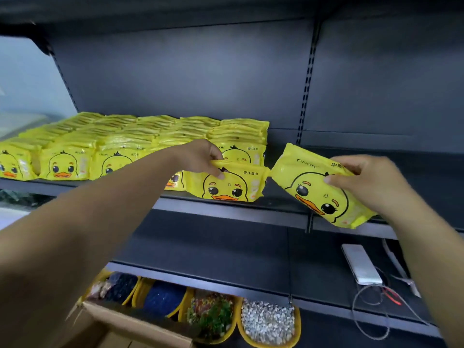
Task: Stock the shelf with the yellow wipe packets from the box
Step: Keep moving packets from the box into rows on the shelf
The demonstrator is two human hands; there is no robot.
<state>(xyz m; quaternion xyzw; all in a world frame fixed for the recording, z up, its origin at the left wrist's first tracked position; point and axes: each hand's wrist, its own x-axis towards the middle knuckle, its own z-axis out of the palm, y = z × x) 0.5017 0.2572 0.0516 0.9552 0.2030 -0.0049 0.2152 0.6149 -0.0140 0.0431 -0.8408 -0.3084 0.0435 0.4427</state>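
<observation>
- Head view, risk: I am judging that the packet in my left hand is sitting right at the front lip of the shelf, so letting go before it is pushed back against the stocked rows could tip it off the edge.
- The packet in my right hand is hanging tilted in the air past the end of the rows, held only by its top edge; a loose pinch could let it slide out and drop toward the lower shelves.
- My left hand is pinching the top seam of the front packet, fingers curled over it, thumb in front.
- My right hand is pinching the upper edge of the tilted packet in the same way.
- The cardboard box is sitting low at the bottom left; I cannot tell what is left inside.
</observation>
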